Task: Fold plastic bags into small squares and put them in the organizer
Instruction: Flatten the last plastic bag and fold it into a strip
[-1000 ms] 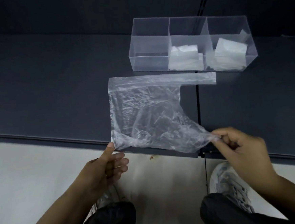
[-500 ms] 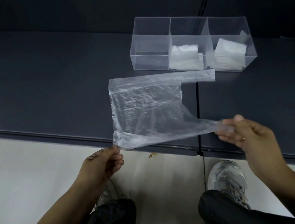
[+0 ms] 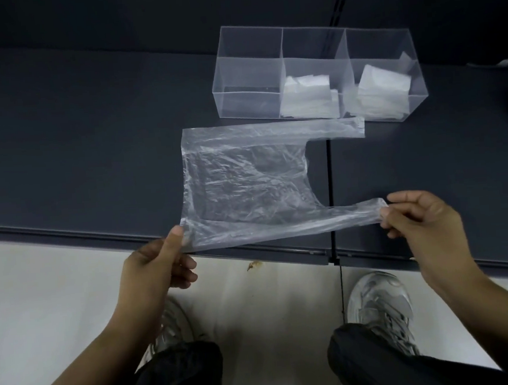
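A clear plastic bag [image 3: 245,180] lies spread on the dark table, its far handle stretched to the right near the organizer. My left hand [image 3: 158,263] pinches the bag's near left corner at the table's front edge. My right hand [image 3: 422,224] pinches the end of the near handle and holds it taut, slightly above the table. The clear organizer [image 3: 247,71] stands behind the bag with three compartments. Folded white squares [image 3: 306,97] fill the middle one, and more folded squares [image 3: 381,91] sit in the right one. The left compartment holds nothing.
The dark table [image 3: 91,144] has a seam [image 3: 330,186] running front to back under the bag's right side. Its front edge [image 3: 67,235] runs just before my hands. Below are a pale floor and my two shoes [image 3: 380,301].
My right hand has pulled the near handle out to the right and stretched it straight. My left hand has taken the near left corner in a pinch and lifted it slightly.
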